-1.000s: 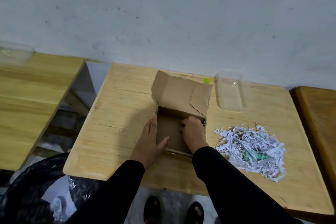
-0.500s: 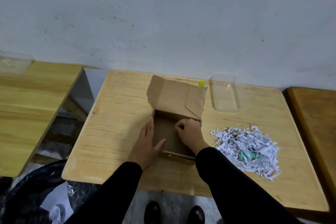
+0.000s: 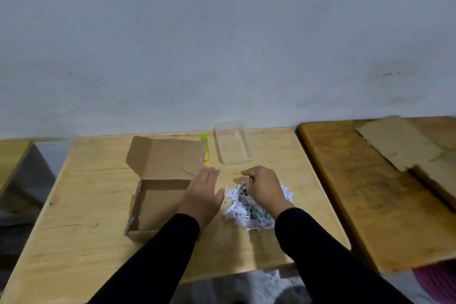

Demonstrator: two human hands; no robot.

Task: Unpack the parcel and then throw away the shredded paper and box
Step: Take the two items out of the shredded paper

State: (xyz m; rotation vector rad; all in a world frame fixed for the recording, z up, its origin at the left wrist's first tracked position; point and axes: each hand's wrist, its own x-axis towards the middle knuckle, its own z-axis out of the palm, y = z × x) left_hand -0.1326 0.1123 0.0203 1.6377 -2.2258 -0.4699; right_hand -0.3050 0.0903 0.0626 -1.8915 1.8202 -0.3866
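Note:
A brown cardboard box (image 3: 158,202) lies open on the light wooden table (image 3: 93,242), its lid (image 3: 167,158) standing up at the back; its inside looks empty. To its right lies a heap of white shredded paper (image 3: 238,207) with something green (image 3: 257,212) among it. My left hand (image 3: 203,195) hovers with straight fingers between the box and the heap. My right hand (image 3: 265,186) is over the heap's far side, fingers curled downward into the shreds; the image is blurred there.
A clear plastic tray (image 3: 232,143) stands at the back of the table, with a yellow-green object (image 3: 204,147) beside it behind the box lid. A darker wooden table (image 3: 370,192) on the right carries flat cardboard (image 3: 399,143). Another table edge (image 3: 12,155) shows at far left.
Both hands have left the box and moved right to the shredded paper. The view has swung right and up, so the black bin bag at lower left is out of sight.

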